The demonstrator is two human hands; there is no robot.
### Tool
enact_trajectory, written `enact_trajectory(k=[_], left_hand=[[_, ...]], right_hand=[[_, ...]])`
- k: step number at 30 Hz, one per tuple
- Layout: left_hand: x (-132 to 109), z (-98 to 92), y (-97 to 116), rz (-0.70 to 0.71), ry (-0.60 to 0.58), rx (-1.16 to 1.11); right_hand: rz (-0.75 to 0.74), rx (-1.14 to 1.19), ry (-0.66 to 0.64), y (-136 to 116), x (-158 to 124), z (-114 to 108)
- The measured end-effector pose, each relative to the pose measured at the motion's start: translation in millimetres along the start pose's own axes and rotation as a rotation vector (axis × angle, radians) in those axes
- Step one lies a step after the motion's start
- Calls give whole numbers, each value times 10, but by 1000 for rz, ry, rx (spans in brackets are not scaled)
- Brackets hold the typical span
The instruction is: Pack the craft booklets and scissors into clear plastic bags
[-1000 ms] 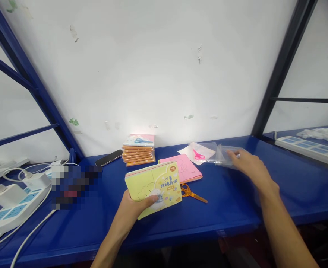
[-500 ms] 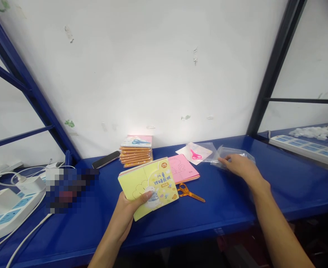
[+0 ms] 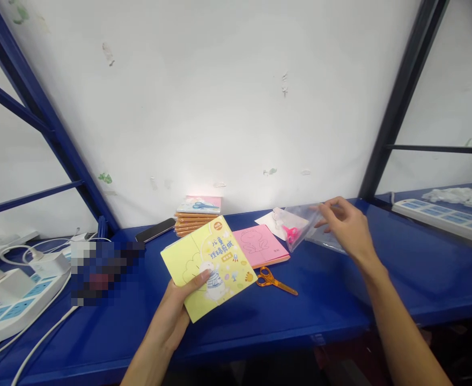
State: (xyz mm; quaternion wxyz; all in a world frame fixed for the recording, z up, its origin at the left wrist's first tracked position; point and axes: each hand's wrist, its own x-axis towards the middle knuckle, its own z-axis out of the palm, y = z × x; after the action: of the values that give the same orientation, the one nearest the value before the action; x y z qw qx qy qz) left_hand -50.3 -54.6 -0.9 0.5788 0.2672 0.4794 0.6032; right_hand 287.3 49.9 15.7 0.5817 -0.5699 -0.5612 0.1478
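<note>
The view comes from one camera, which is worn on the person's head. It looks forward and down over the near edge of the desk (image 3: 320,308). The left hand (image 3: 175,308) and the right hand (image 3: 348,230) are rather near to it, both below the middle of the view. Behind the desk, the wall (image 3: 220,107) faces the camera and fills most of the upper half. The view is wide, so it includes a blue post (image 3: 71,161) at one side and a dark post (image 3: 400,102) at the other.
</note>
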Motion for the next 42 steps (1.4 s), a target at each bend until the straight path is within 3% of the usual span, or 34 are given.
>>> enact_trajectory(k=[6,12,20,23,31,36,42], left_hand=[[-61,-19,141,26,43,1],[-91,-31,235,50,88,-9],[-114,-33,271,51,127,-20],[-170,11,280,29,126,-32],[-440,169,234,-30,75,-79],[-497,265,212,-73,53,-115],[-498,307,324,-25,120,-90]], right_hand=[[-182,-58,108,-140,-88,27],[-309,-260,75,-130,-97,32],[-252,82,185,-362,-203,73],[-271,113,87,-516,-285,41],[-492,-16,-340,-923,-703,108],[-489,275,-432,-1113,-928,37],[-377,623,-370,-1189,-943,-61]])
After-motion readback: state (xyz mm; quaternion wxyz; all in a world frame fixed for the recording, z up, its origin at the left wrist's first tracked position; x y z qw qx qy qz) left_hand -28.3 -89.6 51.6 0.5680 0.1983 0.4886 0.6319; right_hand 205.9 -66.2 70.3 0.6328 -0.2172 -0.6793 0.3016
